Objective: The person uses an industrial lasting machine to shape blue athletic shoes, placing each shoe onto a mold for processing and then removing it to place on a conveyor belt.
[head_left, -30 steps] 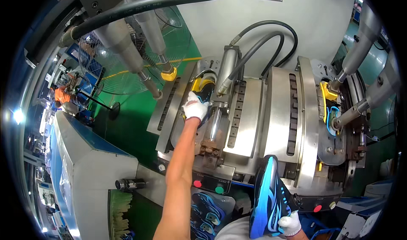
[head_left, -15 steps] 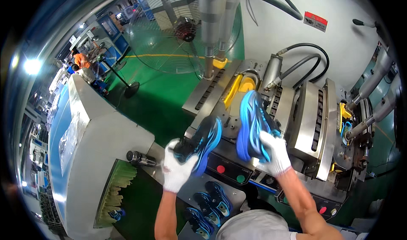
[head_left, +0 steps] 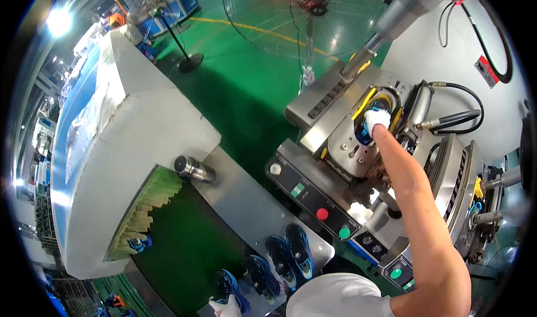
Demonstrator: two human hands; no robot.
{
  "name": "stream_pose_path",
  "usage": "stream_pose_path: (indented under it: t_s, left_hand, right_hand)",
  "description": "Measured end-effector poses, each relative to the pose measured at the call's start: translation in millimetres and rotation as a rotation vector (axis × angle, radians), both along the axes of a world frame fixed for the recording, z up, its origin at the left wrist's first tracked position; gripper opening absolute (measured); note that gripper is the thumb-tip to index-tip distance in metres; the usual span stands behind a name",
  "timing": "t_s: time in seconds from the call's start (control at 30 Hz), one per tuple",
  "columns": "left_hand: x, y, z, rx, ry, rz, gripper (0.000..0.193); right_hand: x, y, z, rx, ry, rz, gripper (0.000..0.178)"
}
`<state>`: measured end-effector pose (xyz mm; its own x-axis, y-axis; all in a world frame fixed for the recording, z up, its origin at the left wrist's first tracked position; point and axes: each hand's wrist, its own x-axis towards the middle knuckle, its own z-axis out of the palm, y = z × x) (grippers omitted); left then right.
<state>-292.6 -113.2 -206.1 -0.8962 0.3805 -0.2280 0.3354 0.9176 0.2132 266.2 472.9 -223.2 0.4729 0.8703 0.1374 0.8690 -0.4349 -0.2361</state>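
Note:
Far forward, my right hand (head_left: pixel 377 119) in a white glove grips a black and blue sports shoe (head_left: pixel 364 133), which sits in the yellow-sided bed (head_left: pixel 365 103) of a metal press. My glove and forearm hide part of that shoe. Low at the bottom edge, my gloved left hand (head_left: pixel 226 307) closes on the heel end of another black and blue shoe (head_left: pixel 228 288), at the edge of a metal shelf. Beside it on the shelf, several similar shoes (head_left: pixel 281 259) lie in a slanting row.
A control panel (head_left: pixel 313 196) with red and green buttons fronts the press. A metal flask (head_left: pixel 194 168) lies on the steel ledge by a grey-white machine housing (head_left: pixel 151 121). One shoe (head_left: pixel 140 242) shows beneath the housing's green strip curtain (head_left: pixel 146 208). A large fan (head_left: pixel 307 15) stands behind.
My right hand has moved forward and set its shoe into the press bed. My left hand has dropped down to the shelf with its shoe. The view has swung left.

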Motion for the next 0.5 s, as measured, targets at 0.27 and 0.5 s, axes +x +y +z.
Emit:
stream_pose_path:
  t_s: [0.27,0.5]
  left_hand:
    - [55,-45,-47,0.23,-0.119,0.277,0.088]
    - [40,-64,-116,0.205,-0.241,0.263,0.087]
  right_hand:
    - [77,36,-45,-0.13,0.821,-0.027,0.044]
    - [151,53,-45,-0.13,1.285,-0.014,0.034]
